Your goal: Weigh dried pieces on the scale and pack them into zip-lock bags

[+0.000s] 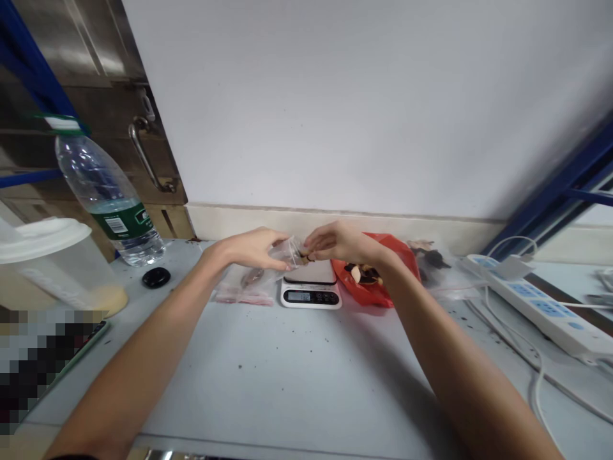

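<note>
Grey table (287, 370): two hands (249, 248) (338, 241), one bag (281, 255).

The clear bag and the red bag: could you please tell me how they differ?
The clear bag is see-through; the red bag is red. The clear bag is held over the scale by the left hand, with the right hand pinching at its mouth; the red bag lies open on the table, right of the scale. Both are thin plastic with dark bits at the opening.
</note>
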`<state>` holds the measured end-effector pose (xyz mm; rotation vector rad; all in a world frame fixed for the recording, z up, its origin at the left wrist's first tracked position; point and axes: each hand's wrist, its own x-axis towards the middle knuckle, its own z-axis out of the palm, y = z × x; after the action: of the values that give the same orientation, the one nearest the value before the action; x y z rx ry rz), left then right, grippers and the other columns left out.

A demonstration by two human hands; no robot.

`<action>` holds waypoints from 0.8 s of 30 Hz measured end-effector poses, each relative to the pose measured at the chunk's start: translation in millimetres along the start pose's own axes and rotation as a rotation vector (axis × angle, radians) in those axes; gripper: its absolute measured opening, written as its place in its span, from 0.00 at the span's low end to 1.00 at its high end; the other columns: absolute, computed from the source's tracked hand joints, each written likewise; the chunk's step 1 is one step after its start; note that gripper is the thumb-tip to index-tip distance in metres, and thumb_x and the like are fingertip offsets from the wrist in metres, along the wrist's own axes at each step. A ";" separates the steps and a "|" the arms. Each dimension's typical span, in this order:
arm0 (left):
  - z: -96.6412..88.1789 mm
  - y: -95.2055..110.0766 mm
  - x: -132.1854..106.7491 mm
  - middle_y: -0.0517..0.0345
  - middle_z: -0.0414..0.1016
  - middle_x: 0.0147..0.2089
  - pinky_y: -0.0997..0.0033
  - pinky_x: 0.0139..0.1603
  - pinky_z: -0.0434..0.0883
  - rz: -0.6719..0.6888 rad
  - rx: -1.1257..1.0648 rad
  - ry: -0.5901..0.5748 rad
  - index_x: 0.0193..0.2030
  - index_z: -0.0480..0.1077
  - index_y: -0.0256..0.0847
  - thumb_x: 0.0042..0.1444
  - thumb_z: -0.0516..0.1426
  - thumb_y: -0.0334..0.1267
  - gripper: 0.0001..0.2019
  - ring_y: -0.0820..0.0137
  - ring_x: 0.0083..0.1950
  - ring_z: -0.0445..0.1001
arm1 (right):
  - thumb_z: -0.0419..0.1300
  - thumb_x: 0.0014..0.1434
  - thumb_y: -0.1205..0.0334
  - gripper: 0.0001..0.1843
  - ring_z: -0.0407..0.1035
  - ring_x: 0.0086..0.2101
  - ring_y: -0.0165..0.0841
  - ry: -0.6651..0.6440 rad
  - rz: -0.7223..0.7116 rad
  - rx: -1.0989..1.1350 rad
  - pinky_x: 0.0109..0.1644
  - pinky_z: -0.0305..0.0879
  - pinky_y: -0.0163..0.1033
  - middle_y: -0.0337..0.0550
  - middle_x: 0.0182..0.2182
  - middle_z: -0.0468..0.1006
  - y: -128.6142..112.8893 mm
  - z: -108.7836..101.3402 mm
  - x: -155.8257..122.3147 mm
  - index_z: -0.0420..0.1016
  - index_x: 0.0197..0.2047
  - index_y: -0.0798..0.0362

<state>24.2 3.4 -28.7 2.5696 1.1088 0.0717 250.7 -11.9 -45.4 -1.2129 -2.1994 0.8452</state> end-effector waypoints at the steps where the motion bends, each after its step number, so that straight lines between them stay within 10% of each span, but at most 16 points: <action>1: -1.1 0.8 -1.1 0.52 0.80 0.44 0.69 0.38 0.64 0.010 -0.030 0.023 0.47 0.72 0.41 0.52 0.58 0.55 0.22 0.61 0.42 0.75 | 0.66 0.49 0.64 0.12 0.78 0.41 0.37 0.022 -0.049 0.085 0.48 0.73 0.41 0.45 0.40 0.85 -2.4 0.9 0.8 0.81 0.40 0.52; 8: -10.1 0.7 -9.4 0.48 0.76 0.58 0.64 0.52 0.69 0.076 -0.195 0.188 0.61 0.68 0.42 0.54 0.60 0.54 0.30 0.57 0.56 0.74 | 0.58 0.52 0.66 0.12 0.76 0.37 0.36 0.428 -0.117 0.188 0.48 0.73 0.47 0.48 0.40 0.83 -6.7 -5.1 -2.1 0.78 0.40 0.54; 24: -3.1 3.6 -7.3 0.45 0.69 0.66 0.58 0.59 0.71 0.257 -0.833 0.149 0.67 0.64 0.45 0.55 0.61 0.48 0.32 0.54 0.64 0.70 | 0.67 0.55 0.54 0.09 0.68 0.55 0.43 0.297 -0.387 -0.020 0.56 0.68 0.49 0.48 0.60 0.71 -29.6 -19.8 -24.5 0.78 0.38 0.49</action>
<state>21.1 -3.3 -24.0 1.9348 0.5899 0.6484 259.1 -39.8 -13.5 -0.8173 -2.0989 0.4541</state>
